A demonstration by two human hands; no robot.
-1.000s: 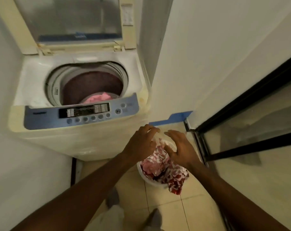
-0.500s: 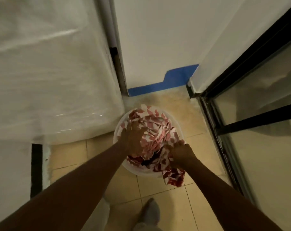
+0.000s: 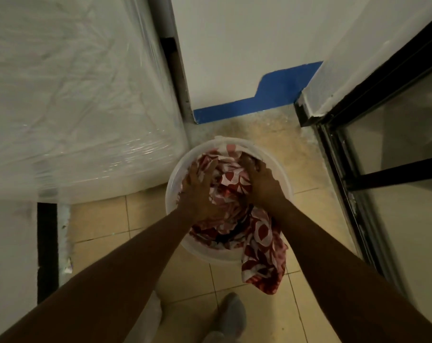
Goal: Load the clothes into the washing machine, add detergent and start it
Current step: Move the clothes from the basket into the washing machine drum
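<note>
Our left hand (image 3: 200,191) and right hand (image 3: 262,186) have sunk deeper, each grip closing on the red-and-white patterned cloth (image 3: 234,194) in the round white plastic basin (image 3: 283,174) on the floor; lifting looks next.

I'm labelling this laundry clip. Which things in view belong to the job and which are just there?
Job: patterned cloth, white basin, washing machine, left hand, right hand.

Just there: blue strip, glass door, shoe, floor tiles.
</note>
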